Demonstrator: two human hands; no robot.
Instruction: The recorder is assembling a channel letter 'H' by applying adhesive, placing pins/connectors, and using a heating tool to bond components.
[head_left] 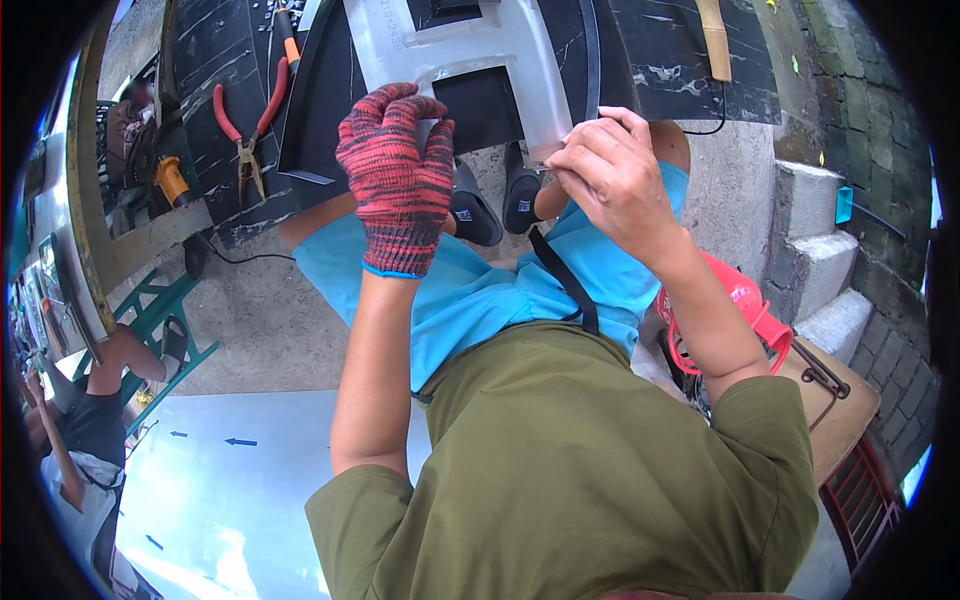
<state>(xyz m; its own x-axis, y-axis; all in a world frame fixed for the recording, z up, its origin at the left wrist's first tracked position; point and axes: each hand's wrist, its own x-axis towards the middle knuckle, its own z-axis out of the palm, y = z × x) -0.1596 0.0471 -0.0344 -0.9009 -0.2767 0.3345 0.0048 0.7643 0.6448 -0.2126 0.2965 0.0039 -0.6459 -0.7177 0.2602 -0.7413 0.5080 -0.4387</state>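
A whitish, partly see-through plastic sheet (pixel 540 85) with rectangular cut-outs lies over a black panel (pixel 318 120) at the table's near edge. My left hand (pixel 398 180), in a red and black knit glove, is curled at the sheet's near left corner, with a bit of the sheet showing between thumb and fingers. Bare, my right hand (pixel 618 180) pinches the sheet's near right corner between thumb and fingertips. Beyond that hand a thin dark strip (pixel 592 60) runs along the panel's right side.
Red-handled pliers (pixel 248 150) lie on the dark marbled tabletop (pixel 210 75) at left, near an orange-handled tool (pixel 290 45). A wooden handle (pixel 714 45) lies at the right. A soldering-iron-like tool (pixel 172 180) rests further left. A red plastic fan or basket (pixel 735 300) stands by my right elbow. Another person (pixel 85 430) sits far left.
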